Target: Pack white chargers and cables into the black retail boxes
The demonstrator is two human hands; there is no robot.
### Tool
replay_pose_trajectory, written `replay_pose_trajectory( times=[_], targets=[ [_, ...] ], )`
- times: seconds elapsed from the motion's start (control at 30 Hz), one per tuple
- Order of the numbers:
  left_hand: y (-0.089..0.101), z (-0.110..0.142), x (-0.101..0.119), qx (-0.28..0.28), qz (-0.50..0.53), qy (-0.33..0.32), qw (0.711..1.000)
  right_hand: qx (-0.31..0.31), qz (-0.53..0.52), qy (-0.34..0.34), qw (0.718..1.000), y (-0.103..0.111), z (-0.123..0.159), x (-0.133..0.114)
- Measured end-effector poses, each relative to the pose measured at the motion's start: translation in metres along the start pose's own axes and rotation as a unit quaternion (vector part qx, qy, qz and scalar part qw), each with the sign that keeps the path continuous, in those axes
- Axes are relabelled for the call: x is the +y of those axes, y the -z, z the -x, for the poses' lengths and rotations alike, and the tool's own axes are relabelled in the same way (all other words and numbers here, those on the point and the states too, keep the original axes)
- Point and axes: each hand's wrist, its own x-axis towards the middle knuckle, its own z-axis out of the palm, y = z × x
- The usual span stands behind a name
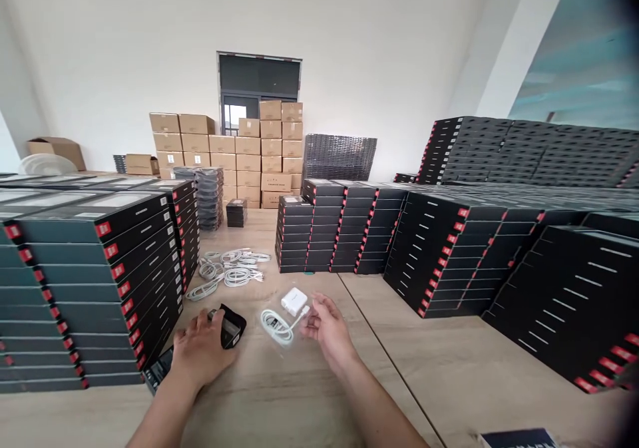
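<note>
My left hand (202,351) lies over a small black box (230,333) with a raised end flap, its fingers curved around the box's near side. Much of that box is hidden by the hand and wrist. In front of me on the wooden table is a clear plastic bag (282,349) with a white charger (294,301) and a coiled white cable (275,328). At the bag's right edge, by the cable's plug, my right hand (332,333) is half curled with fingers apart; whether it touches the bag I cannot tell.
Stacked black boxes with red labels stand left (90,288) and right (439,255). Loose coiled white cables (234,268) lie beyond my left hand. A small dark stack (236,213) sits farther back. Brown cartons (239,158) are piled by the wall. A table seam (384,348) runs right of my hand.
</note>
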Motion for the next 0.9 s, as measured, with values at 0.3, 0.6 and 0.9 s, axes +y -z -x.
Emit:
replay_pose_trajectory(
  times=[0.3, 0.6, 0.9],
  targets=[
    [0.005, 0.024, 0.028, 0.077, 0.065, -0.172, 0.98, 0.006, -0.068, 0.074, 0.995, -0.02, 0.02, -0.007],
    [0.008, 0.024, 0.037, 0.224, 0.079, -0.198, 0.951, -0.02, 0.07, 0.14, 0.988, -0.019, 0.023, -0.015],
    [0.021, 0.032, 0.037, 0.137, 0.247, -0.254, 0.925, -0.157, -0.004, 0.057, 0.986, -0.02, 0.026, -0.026]
  ],
)
